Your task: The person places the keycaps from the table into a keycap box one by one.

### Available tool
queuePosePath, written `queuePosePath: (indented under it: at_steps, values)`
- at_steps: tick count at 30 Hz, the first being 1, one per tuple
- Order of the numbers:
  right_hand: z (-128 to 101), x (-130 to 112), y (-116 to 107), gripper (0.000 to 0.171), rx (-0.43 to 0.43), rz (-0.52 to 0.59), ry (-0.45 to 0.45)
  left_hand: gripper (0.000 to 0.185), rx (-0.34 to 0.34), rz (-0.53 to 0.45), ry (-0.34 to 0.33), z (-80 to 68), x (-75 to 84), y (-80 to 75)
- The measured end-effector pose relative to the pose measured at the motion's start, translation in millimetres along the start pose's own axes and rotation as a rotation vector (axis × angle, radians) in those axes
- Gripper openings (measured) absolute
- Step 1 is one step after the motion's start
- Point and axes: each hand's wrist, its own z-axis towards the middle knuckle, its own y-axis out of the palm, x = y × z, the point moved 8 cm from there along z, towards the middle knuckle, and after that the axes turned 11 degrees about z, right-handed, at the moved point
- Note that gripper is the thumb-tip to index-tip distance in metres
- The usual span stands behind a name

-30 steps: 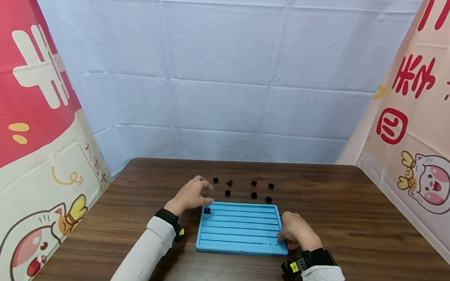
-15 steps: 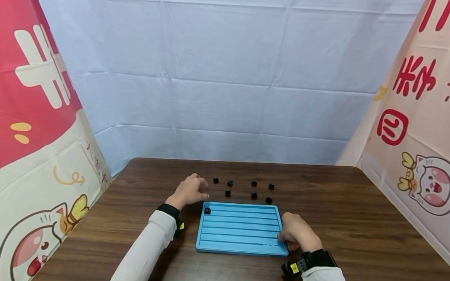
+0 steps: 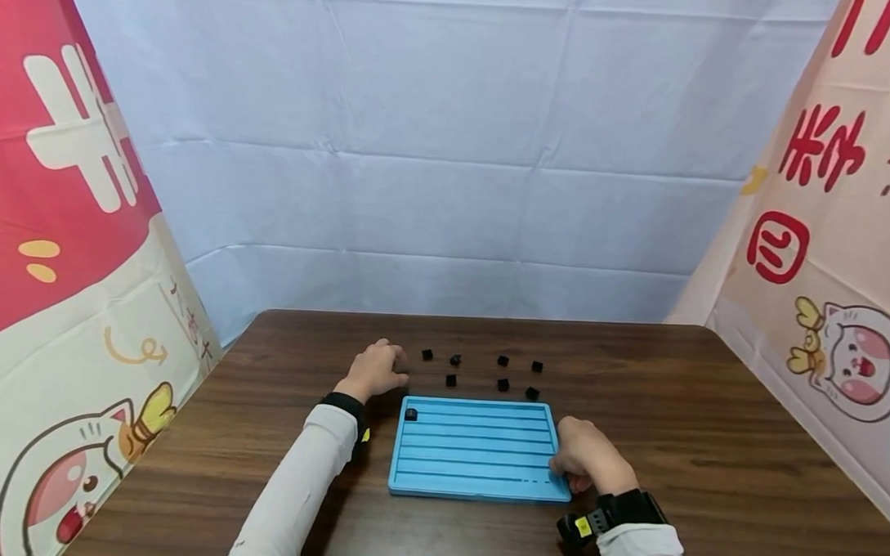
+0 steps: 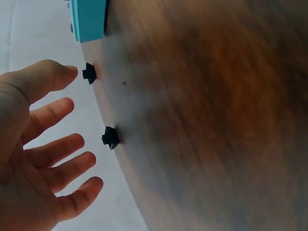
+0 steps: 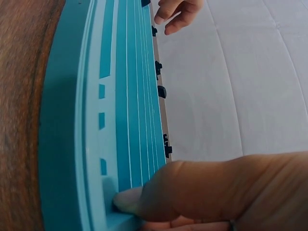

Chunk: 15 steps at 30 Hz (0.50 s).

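A shallow light-blue tray [image 3: 476,455] with long parallel grooves lies on the table. One small black block [image 3: 411,414] sits in its far left corner. My right hand [image 3: 592,456] holds the tray's near right corner; in the right wrist view the thumb [image 5: 129,199] presses inside the rim and the other fingers are curled at the outer side, partly hidden. Beyond the tray's far left corner hovers my left hand [image 3: 374,369], its fingers spread and relaxed around nothing. Close to its fingertips, in the left wrist view, are two black pieces [image 4: 110,138] on the table.
Several small black pieces [image 3: 503,385] lie in two loose rows behind the tray. The brown wooden table [image 3: 704,451] extends to both sides. A pale cloth [image 3: 448,188] hangs behind it, with printed cloths [image 3: 840,341] at the sides.
My left hand has withdrawn from the tray's far left corner, moving left and slightly away from me. The right hand, the tray and the black block in it stay in place.
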Motion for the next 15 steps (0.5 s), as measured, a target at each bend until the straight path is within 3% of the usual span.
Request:
queuePosePath:
  at_steps: [8, 15]
  values:
    - [1, -3, -3, 0.008, 0.042, -0.023, -0.032, 0.037, 0.009, 0.021, -0.018, 10.0, -7.3, -4.1]
    - [2, -2, 1, 0.007, 0.010, -0.013, 0.005, 0.042, -0.011, -0.001, -0.042, 12.0, -16.7, 0.1]
